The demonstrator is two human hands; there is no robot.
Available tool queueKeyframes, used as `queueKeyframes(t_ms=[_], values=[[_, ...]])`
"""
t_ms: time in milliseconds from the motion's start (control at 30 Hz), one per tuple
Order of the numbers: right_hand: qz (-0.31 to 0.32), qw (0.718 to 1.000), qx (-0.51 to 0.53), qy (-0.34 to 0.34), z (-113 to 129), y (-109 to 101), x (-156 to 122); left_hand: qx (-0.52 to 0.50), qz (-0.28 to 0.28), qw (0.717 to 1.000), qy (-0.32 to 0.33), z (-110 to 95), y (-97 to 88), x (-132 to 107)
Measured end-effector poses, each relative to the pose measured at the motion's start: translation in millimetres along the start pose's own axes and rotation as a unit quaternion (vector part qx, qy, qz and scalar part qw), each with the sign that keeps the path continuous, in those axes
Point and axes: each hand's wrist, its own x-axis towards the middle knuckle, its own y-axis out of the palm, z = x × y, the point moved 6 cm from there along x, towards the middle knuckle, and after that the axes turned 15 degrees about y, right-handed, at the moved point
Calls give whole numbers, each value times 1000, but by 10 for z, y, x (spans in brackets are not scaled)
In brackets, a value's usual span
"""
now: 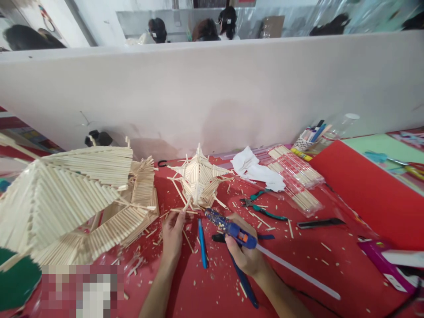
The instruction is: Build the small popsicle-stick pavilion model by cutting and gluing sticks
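Observation:
My right hand (243,247) is wrapped round a blue glue gun (228,227), with a long translucent glue stick (298,271) sticking out of its back. The gun's nozzle points at the lower edge of a small pointed roof model (198,179) built from wooden sticks. At that same edge, my left hand (172,234) pinches a thin wooden stick (177,210); the fingertips are partly hidden. A blue pen (202,245) lies between my hands. Under my right hand lie pliers with dark blue handles (243,280), partly covered by it.
A larger stick-built pavilion (69,190) stands at left. To the right lie green-handled cutters (265,207), white tissue (256,170), packs of sticks (294,176), a black cutter knife (320,223) and red card (357,194). A white partition (212,92) rises behind; people's heads show beyond it.

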Motion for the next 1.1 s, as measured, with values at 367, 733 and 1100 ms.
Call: queueKeyframes(t_ms=[367, 733, 1100], values=[[34, 979, -185, -83, -88, -2, -112, 43, 13, 999, 12, -90, 17, 4], [-1, 965, -232, -125, -39, -128, -131, 39, 58, 997, 20, -109, 127, 45], [-106, 940, -301, -122, -159, -400, -260, 63, 101, 992, 49, -155, 197, 51]])
